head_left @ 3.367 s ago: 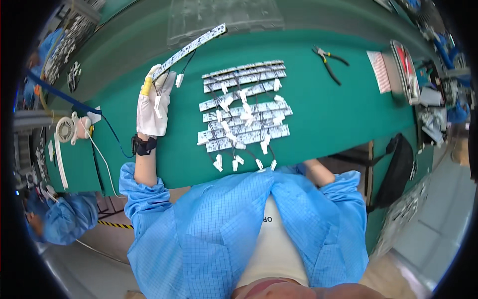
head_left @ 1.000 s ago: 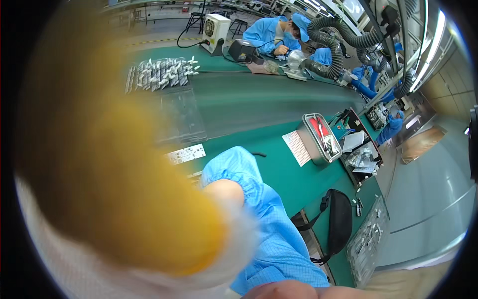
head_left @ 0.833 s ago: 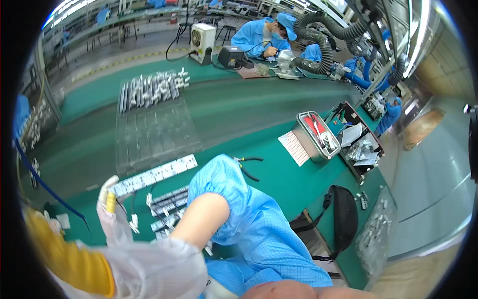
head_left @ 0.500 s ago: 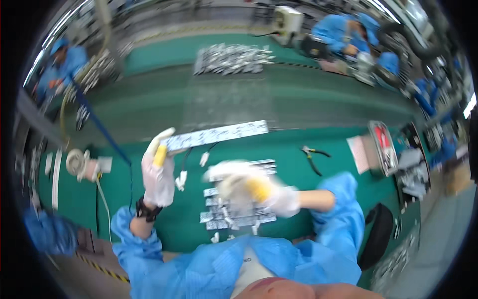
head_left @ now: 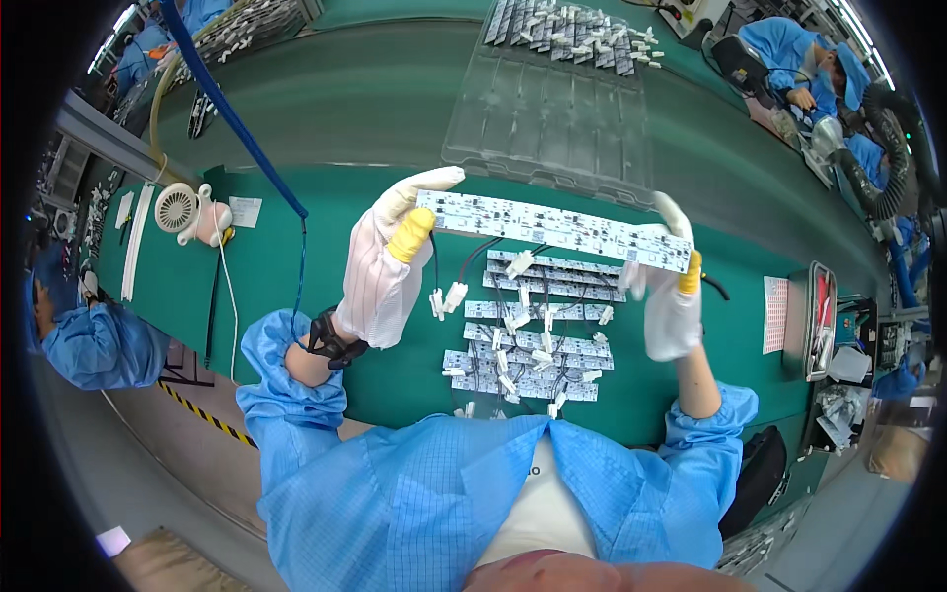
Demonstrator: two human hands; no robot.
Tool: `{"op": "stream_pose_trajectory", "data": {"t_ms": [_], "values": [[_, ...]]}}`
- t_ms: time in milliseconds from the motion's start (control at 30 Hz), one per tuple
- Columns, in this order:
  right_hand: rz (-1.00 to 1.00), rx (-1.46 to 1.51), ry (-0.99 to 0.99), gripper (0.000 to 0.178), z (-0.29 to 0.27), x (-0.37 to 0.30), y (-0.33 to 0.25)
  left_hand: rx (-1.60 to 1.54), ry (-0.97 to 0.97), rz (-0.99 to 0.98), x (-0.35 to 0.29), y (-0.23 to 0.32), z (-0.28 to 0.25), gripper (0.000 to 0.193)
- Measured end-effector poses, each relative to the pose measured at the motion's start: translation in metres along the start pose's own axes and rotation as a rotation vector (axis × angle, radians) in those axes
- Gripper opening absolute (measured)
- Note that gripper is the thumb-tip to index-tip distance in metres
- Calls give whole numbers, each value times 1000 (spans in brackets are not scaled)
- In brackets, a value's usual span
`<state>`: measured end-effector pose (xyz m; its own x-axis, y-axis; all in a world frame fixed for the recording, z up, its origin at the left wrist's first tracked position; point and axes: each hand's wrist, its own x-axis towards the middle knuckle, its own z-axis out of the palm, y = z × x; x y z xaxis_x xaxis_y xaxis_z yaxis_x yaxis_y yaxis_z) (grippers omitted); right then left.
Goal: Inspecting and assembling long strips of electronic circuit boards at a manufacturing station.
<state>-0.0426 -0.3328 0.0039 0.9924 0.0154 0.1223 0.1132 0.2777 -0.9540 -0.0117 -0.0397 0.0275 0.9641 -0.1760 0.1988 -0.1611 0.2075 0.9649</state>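
While both gloved hands hold it up over the green bench (head_left: pixel 296 266), a long white board (head_left: pixel 552 229) spans the gap between them, tilted slightly down toward the right. At its left end the left hand (head_left: pixel 387 268) grips it, fingers behind the top edge and the yellow-tipped thumb pressed on the front. At the other end the right hand (head_left: pixel 669 296) is closed on it in the same way, its yellow fingertip showing just below the board's corner. Black wires (head_left: pixel 472 264) with white plugs (head_left: pixel 446 298) hang from the board, just right of the left palm. A black strap (head_left: pixel 326 337) circles the left wrist.

Below and between the hands, rows of similar strips (head_left: pixel 533 340) lie on the bench, with more white plugs scattered over them. Beyond the hands, just past the board, sits a clear tray (head_left: pixel 552 113), and farther off a pile of parts (head_left: pixel 582 25). Well left of the left hand stands a small white fan (head_left: pixel 180 207). Right of the right hand lies a grey box (head_left: pixel 815 321). Other people in blue coats work at the far edges.
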Motion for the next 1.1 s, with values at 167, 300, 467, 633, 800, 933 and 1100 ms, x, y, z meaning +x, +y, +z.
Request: {"op": "stream_pose_trajectory", "data": {"t_ms": [167, 300, 467, 633, 800, 933, 1100], "values": [[11, -43, -49, 76, 16, -10, -27, -6, -35, 68, -7, -10, 1, 47], [9, -145, -1, 57, 11, -12, -39, 38, -168, 16, -9, -15, 0, 53], [23, -218, 85, 39, 8, -13, -41, 250, -288, 93, -8, -17, -2, 57], [52, -213, 72, 50, 1, -12, -42, 316, -278, 186, -5, -12, 0, 56], [33, -149, -3, 73, -2, -14, -42, 450, -340, 223, -1, -4, -4, 51], [56, -263, 89, 83, 8, -14, -48, 572, -342, 323, 0, -8, -8, 48], [55, -273, 23, 77, -5, -16, -45, 449, -340, 299, -1, -14, -10, 51]]}}
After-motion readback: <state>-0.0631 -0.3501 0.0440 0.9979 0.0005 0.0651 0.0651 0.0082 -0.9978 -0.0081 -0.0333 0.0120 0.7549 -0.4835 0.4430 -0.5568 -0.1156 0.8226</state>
